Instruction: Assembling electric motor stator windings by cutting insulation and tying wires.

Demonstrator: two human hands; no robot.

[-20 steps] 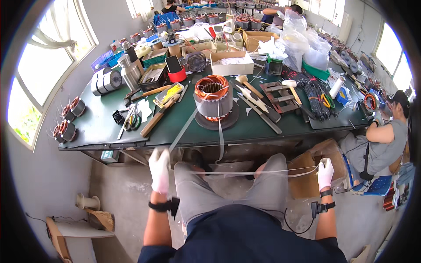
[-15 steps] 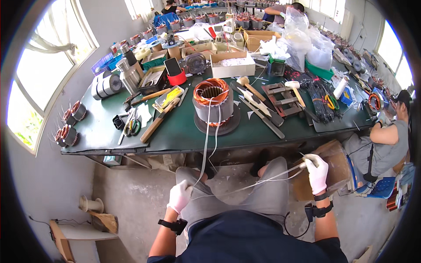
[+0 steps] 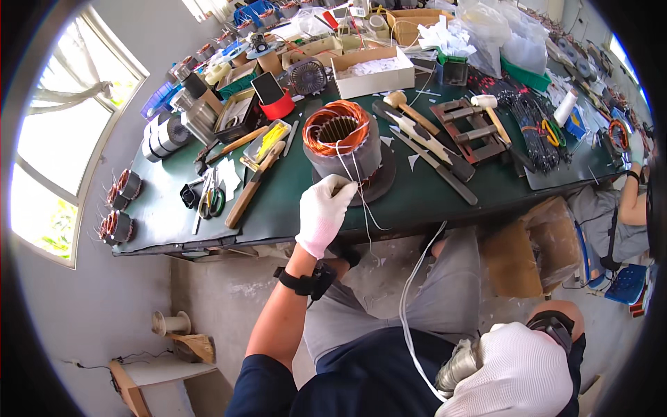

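A stator (image 3: 342,156) with an orange copper winding stands upright on a dark round base (image 3: 384,182) near the table's front edge. White lacing cord (image 3: 349,163) comes from the winding down its front. My left hand (image 3: 324,212), in a white glove, pinches the cord just below the stator's front. Loose cord ends dangle past the table edge. My right hand (image 3: 521,375), also gloved, is raised close in at the lower right, its fingers curled with greyish tips. A longer strand of white cord (image 3: 405,313) runs down to it; the exact grip is partly hidden.
Left of the stator lie a wooden-handled tool (image 3: 251,191), scissors (image 3: 210,201) and a tray of yellow pieces (image 3: 269,141). Mallets (image 3: 410,111), long dark blades (image 3: 438,170) and a metal frame (image 3: 467,131) lie right. A co-worker's arm (image 3: 632,198) shows at far right.
My left hand has moved up from over my lap to the stator. My right hand has come in closer and lower, drawing cord with it. The view has tilted and shifted.
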